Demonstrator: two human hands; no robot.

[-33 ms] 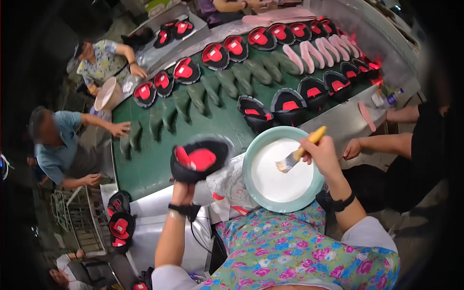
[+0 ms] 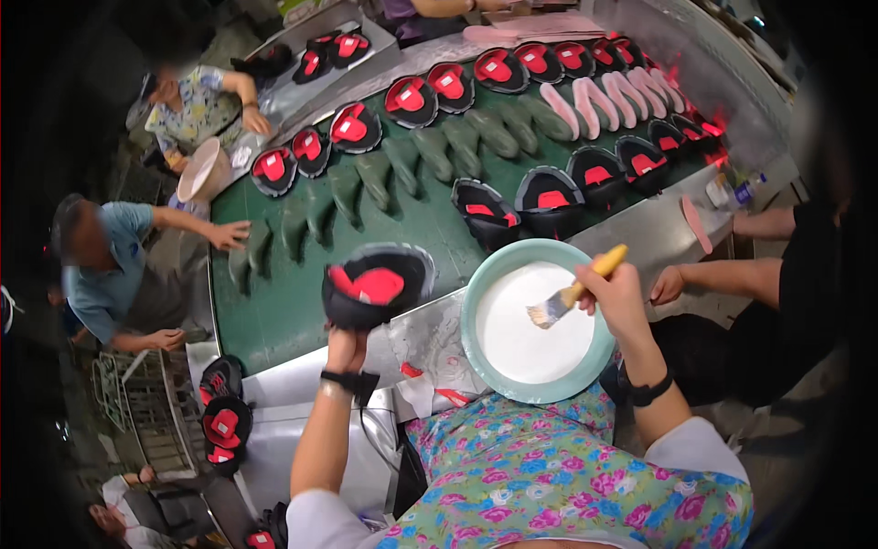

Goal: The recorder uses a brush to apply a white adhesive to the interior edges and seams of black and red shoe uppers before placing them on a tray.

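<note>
A black shoe upper [image 2: 352,309] with a red lining rests in my left hand [image 2: 346,349]. My fingers grip it from below, partly hidden, and its grey-edged open side faces up. My right hand [image 2: 615,293] is closed around a paintbrush [image 2: 596,271] with a yellow handle. Its pale, coated bristles hang over a light green basin [image 2: 473,352] of white liquid [image 2: 526,346], near the liquid's surface; whether they touch it I cannot tell. The basin stands at the near edge of the green worktable [image 2: 274,334], to the right of the shoe upper.
Rows of black-and-red uppers [image 2: 410,101], dark green foot-shaped forms [image 2: 375,180] and pink insoles [image 2: 585,108] cover the table's far side. One co-worker's hand [image 2: 229,235] touches a form at left; another co-worker's hand [image 2: 668,285] is right of the basin. Red scraps [image 2: 452,396] lie on the metal edge.
The shoe upper in my left hand has risen and tilted slightly, and looks less blurred. The brush stays over the basin, almost unmoved. At upper left, a co-worker's hand has shifted a little.
</note>
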